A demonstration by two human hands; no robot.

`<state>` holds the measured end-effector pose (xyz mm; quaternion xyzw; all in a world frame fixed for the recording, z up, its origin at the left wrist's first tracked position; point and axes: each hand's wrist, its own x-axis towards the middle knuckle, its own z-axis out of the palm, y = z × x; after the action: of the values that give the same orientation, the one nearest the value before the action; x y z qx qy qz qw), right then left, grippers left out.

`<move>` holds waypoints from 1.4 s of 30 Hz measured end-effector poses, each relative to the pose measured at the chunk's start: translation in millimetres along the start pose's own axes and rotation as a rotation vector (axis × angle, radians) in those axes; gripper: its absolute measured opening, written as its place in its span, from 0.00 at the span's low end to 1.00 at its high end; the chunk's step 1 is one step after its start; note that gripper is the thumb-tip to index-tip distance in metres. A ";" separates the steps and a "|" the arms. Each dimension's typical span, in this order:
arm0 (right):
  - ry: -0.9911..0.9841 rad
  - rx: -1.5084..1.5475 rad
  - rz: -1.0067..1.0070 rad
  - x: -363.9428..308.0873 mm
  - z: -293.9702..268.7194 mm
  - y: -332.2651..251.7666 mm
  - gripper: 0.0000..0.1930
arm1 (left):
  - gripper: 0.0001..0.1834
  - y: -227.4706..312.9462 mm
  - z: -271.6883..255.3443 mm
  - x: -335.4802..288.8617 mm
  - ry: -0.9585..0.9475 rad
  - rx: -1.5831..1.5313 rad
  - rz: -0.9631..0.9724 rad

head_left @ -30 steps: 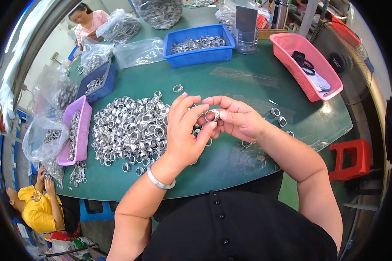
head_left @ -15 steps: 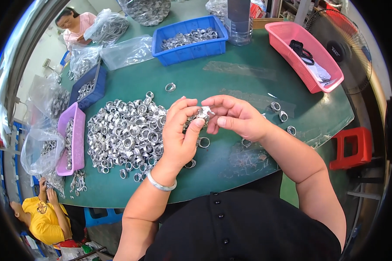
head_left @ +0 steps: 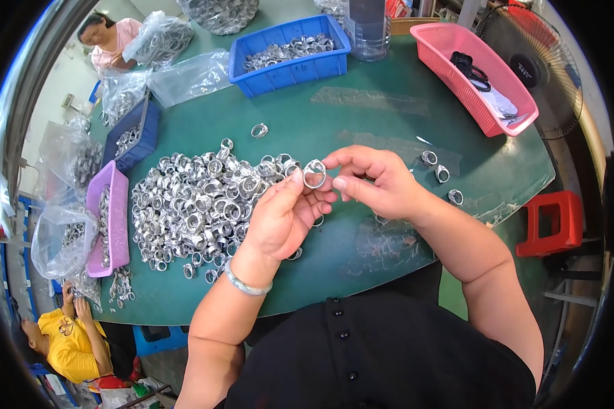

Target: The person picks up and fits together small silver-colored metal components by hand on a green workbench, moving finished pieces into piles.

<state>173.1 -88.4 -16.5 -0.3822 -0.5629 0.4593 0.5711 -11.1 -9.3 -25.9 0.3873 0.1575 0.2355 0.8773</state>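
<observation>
A silver metal hose clamp is held up between my hands, its round opening facing me. My left hand pinches its left side with the thumb, the other fingers curled below and behind. At its right edge, my right hand has bent fingers, with the index fingertip against the clamp and the thumb just beside it. A large heap of similar clamps lies beside my left hand on the green table. One loose clamp rests beyond the heap.
Several loose clamps lie right of my right hand. Around the table stand a blue bin, a dark blue bin, a purple basket, a pink basket and clear bags. A red stool and two other people are nearby.
The hose clamp has been turned so that its round opening faces me. My left hand has rolled palm-up, its fingers now lower. The whole view has shifted slightly.
</observation>
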 end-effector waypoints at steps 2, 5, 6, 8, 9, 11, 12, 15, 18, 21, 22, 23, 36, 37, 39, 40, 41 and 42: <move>0.023 -0.067 0.011 0.0 -1.1 0.4 0.12 | 0.17 -1.3 -1.2 0.5 0.002 -0.068 -0.039; 0.021 -0.100 0.012 0.1 -1.1 0.4 0.12 | 0.16 -2.4 -3.2 1.0 -0.029 -0.111 -0.043; 0.020 -0.099 0.011 0.1 -0.7 0.0 0.12 | 0.16 -2.8 -4.3 0.9 -0.028 -0.111 -0.043; 0.014 -0.112 -0.002 -0.3 0.1 -0.6 0.11 | 0.20 -3.9 -6.4 1.0 -0.082 -0.161 -0.037; 0.012 -0.111 -0.002 -0.1 0.7 -0.7 0.11 | 0.20 -3.2 -6.6 0.4 -0.080 -0.160 -0.036; 0.009 -0.137 -0.040 -1.0 0.7 -0.5 0.11 | 0.19 -2.3 -5.2 -0.4 -0.069 -0.141 -0.038; 0.008 -0.136 -0.038 -0.7 -0.2 -1.4 0.11 | 0.19 -0.5 -3.9 -1.0 -0.067 -0.141 -0.038; 0.055 -0.389 -0.145 1.7 -12.3 -8.7 0.12 | 0.19 5.1 -2.3 -3.6 0.012 -0.037 0.045; 0.193 -0.632 -0.050 6.7 -43.7 -27.1 0.11 | 0.11 21.4 -4.4 -5.9 0.221 0.670 0.444; 0.256 -0.886 0.078 3.6 -80.0 -33.2 0.11 | 0.02 37.9 -5.8 -5.7 0.388 1.438 0.859; 0.175 -0.999 0.201 3.3 -86.4 -36.5 0.12 | 0.02 38.6 -10.4 -6.9 0.460 1.508 0.853; 0.091 -1.107 0.327 1.3 -90.1 -38.1 0.13 | 0.03 39.9 -14.8 -8.1 0.470 1.633 0.860; -0.399 -1.227 0.366 -8.4 -69.8 -30.8 0.15 | 0.07 24.2 -7.3 -8.0 0.338 1.908 0.805; -0.414 -1.230 0.377 -7.3 -69.1 -29.0 0.14 | 0.08 23.7 -7.2 -8.5 0.329 1.906 0.810; -0.434 -1.233 0.384 -5.0 -68.3 -25.3 0.13 | 0.09 22.4 -6.4 -7.6 0.322 1.907 0.804; -0.395 -1.210 0.409 -4.7 -69.5 -23.8 0.12 | 0.10 22.0 -5.5 -6.4 0.305 1.906 0.798; -0.355 -1.186 0.433 -4.6 -70.9 -21.9 0.11 | 0.10 21.7 -4.8 -5.9 0.301 1.909 0.792; -0.357 -1.184 0.431 -5.1 -73.0 -18.5 0.11 | 0.10 21.4 -4.8 -5.7 0.304 1.912 0.790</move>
<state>247.6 -92.7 -5.7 -0.6541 -0.7177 0.2321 0.0570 -24.2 3.2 -12.3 0.9102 0.2490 0.3290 0.0369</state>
